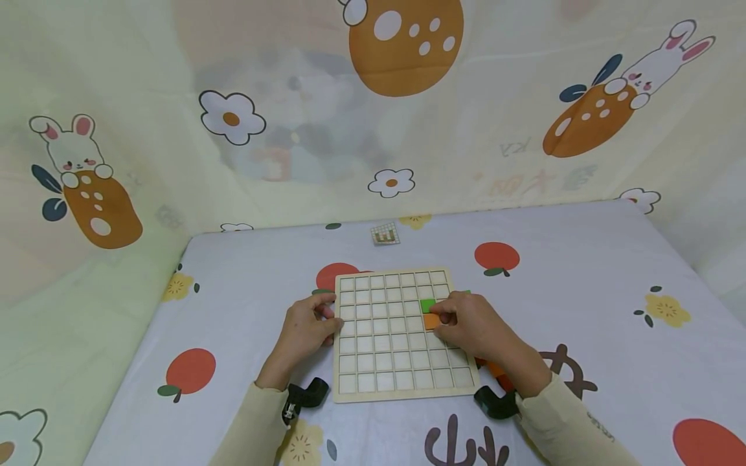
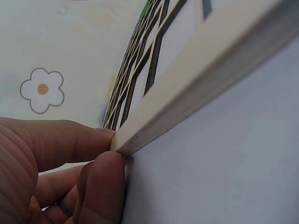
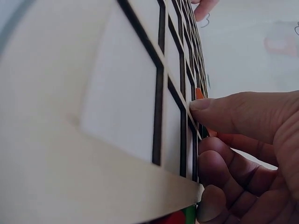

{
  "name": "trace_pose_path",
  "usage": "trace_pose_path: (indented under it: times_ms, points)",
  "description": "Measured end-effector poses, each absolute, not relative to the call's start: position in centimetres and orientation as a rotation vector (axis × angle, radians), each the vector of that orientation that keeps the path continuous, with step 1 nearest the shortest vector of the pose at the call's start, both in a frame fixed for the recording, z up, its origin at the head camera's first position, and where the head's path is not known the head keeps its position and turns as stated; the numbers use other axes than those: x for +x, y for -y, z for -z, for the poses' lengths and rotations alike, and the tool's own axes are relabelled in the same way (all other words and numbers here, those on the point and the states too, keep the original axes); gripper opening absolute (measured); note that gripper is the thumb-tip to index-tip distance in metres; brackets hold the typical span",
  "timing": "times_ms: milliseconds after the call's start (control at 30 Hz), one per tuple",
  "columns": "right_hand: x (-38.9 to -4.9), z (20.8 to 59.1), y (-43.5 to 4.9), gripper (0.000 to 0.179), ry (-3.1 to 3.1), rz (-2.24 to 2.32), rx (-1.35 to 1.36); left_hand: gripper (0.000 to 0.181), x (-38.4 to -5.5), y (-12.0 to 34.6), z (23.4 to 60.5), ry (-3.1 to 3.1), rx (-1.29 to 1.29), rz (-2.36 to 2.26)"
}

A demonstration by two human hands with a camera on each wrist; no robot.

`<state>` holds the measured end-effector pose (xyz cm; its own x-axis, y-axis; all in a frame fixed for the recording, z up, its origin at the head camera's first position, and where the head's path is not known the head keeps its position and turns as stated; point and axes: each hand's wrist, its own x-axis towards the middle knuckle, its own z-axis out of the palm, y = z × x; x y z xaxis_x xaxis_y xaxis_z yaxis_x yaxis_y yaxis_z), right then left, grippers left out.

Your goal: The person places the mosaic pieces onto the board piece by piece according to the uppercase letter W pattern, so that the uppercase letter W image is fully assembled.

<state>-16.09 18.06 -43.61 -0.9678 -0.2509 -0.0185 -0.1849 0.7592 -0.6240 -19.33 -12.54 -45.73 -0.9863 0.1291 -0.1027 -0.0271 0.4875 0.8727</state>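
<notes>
A square wooden grid board (image 1: 408,392) lies flat, with rows of white-bottomed cells. My left hand (image 1: 305,329) is at its left edge; in the left wrist view the thumb and a finger of the left hand (image 2: 70,163) pinch the rim. Over the board's right side, my right hand (image 1: 480,327) has curled fingers, thumb and forefinger on either side of an orange tile (image 1: 430,321). A green tile (image 1: 428,305) sits in the cell just beyond it. In the right wrist view, the right thumb partly hides the orange tile (image 3: 199,94).
Orange and red pieces (image 1: 500,375) lie beside the board, partly under the right forearm. Behind the board is a small patterned card (image 1: 385,233). The table has a printed cloth (image 1: 250,259), and a printed curtain (image 1: 303,194) hangs at the back.
</notes>
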Motion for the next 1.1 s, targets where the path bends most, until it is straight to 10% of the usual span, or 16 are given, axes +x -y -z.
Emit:
trace_pose_path:
  times_ms: [1100]
  points:
    - [-17.5,43.0,-22.0,0.048,-2.951,0.927,-0.177,0.048,-19.3,12.6,46.0,-2.568,0.136,-1.555]
